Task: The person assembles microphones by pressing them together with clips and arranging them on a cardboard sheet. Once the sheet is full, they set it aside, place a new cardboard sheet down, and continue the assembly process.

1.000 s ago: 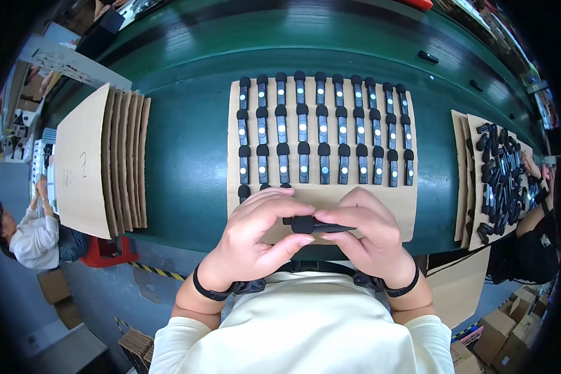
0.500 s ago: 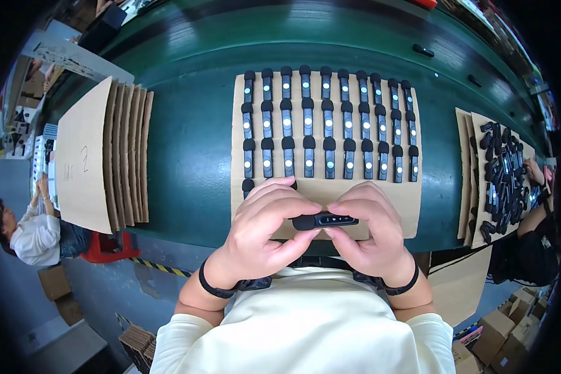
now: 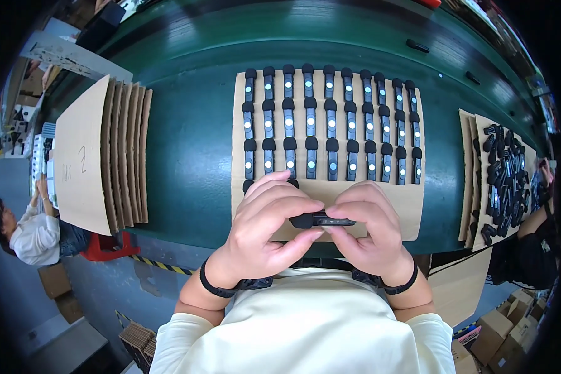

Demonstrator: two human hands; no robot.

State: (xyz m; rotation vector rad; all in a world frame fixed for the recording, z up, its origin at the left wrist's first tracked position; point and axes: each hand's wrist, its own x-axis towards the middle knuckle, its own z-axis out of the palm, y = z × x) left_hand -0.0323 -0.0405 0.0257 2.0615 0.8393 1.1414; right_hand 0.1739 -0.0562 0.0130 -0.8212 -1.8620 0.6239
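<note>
Left hand (image 3: 254, 232) and right hand (image 3: 381, 235), nearly closed, pinch the foam-capped device (image 3: 323, 220) between them, apparently for steady support.

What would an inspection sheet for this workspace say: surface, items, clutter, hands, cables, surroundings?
Surface: green table, cardboard sheet lying in front.
Items: round-capped black device between both hands; similar devices in rows on the sheet.
Clutter: jumbled black devices at right; loose black piece toward the far side.
Hands: left hand and right hand pinch the held device.
Cables: nothing seen for certain.
Surroundings: person in white, red stool at left; person in black, cardboard boxes at right.
</note>
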